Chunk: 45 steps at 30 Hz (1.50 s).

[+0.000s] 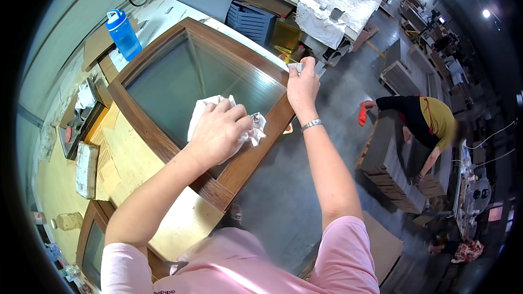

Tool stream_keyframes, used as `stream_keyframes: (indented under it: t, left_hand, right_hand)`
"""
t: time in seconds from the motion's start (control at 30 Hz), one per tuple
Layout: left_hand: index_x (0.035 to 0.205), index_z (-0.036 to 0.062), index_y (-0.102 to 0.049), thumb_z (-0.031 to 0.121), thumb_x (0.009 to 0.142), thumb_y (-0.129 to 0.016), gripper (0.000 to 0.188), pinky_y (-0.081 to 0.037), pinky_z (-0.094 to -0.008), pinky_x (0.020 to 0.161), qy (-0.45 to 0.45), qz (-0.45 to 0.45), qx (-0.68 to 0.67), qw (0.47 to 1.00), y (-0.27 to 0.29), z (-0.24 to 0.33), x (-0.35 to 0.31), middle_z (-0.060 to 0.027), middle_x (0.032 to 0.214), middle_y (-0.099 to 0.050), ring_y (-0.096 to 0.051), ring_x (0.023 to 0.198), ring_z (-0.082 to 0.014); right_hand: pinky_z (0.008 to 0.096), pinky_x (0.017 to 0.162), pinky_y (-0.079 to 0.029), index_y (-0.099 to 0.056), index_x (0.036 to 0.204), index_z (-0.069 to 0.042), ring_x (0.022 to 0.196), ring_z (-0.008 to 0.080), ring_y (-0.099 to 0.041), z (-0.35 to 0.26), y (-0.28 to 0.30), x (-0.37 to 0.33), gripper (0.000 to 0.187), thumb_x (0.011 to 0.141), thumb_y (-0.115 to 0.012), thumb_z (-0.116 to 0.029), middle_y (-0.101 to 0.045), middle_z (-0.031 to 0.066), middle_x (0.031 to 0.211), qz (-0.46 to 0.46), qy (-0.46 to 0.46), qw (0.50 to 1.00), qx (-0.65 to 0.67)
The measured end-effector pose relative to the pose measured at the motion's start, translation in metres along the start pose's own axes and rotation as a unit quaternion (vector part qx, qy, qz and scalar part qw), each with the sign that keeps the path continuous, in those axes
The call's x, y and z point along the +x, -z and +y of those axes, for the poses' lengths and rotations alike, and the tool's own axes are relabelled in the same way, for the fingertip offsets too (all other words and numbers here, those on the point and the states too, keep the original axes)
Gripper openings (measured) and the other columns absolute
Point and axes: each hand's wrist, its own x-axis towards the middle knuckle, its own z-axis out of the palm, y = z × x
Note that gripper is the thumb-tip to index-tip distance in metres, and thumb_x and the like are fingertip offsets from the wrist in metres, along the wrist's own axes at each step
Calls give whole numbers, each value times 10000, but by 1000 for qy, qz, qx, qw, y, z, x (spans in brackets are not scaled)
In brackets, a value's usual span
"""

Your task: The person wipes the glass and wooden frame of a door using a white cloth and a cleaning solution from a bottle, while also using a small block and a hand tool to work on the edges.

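A brown wooden-framed glass panel [163, 84] lies tilted across the workbench, its near right corner jutting past the bench edge. My left hand [220, 130] is closed around a crumpled white cloth [199, 113] and presses it on the glass beside the right-hand frame rail. At the panel's far right corner, my right hand [304, 86] is closed with a small white wad [295, 67] between thumb and fingers. Whether that wad is cloth or paper I cannot make out. A metal band circles my right wrist.
A blue water bottle [124, 35] stands beyond the panel's left side. Another framed panel [90, 239] rests at lower left, near a glass jar [67, 221]. A white block [86, 170] lies on the bench. To the right, a co-worker [425, 120] bends over stacked boards [389, 158].
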Motion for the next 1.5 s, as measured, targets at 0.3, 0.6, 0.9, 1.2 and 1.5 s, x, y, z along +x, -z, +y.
stream_keyframes:
  t: [0.3, 0.6, 0.9, 1.2, 1.5]
  left_hand:
    - [1139, 72, -626, 156, 950, -612, 207, -591, -374, 805, 299, 96, -733, 604, 78, -31, -48, -80, 1050, -687, -684, 915, -202]
    - [1212, 83, -642, 251, 709, -844, 568, -369, -498, 1064, 21, -63, -171, 983, 44, 13, -55, -112, 1219, -593, -529, 1179, -349]
    - [1089, 95, -675, 43, 660, -809, 452, -424, -438, 1004, 2, -119, -206, 971, 37, -3, -14, -69, 1162, -598, -537, 1114, -310]
    - [1103, 135, -645, 10, 646, -781, 493, -396, -429, 1025, 13, -136, -161, 978, 40, -6, -20, -49, 1179, -593, -530, 1159, -279]
    - [1191, 169, -649, 70, 649, -820, 577, -367, -417, 1097, 27, -188, -150, 970, 44, -15, -5, -36, 1212, -590, -521, 1214, -270]
  right_hand:
    - [508, 837, -495, -513, 1130, 7, 1001, 462, -636, 11, 12, 4, 271, 917, -642, -98, -667, 277, 1044, 26, -11, 1000, -7]
    - [513, 813, -492, -502, 1135, -7, 973, 461, -637, 18, 14, 7, 268, 921, -640, -92, -661, 274, 1036, 36, -19, 999, 21]
    - [509, 821, -493, -501, 1119, 1, 979, 460, -636, 10, 8, 4, 268, 914, -647, -90, -663, 271, 1033, 27, -3, 1000, 7]
    - [513, 810, -490, -494, 1116, -8, 963, 459, -643, 8, 6, 2, 259, 917, -634, -94, -667, 267, 1026, 19, 7, 1000, -4]
    - [523, 805, -490, -499, 1103, -4, 954, 468, -641, 5, 7, -1, 245, 908, -625, -80, -670, 277, 996, 28, -1, 1000, 7]
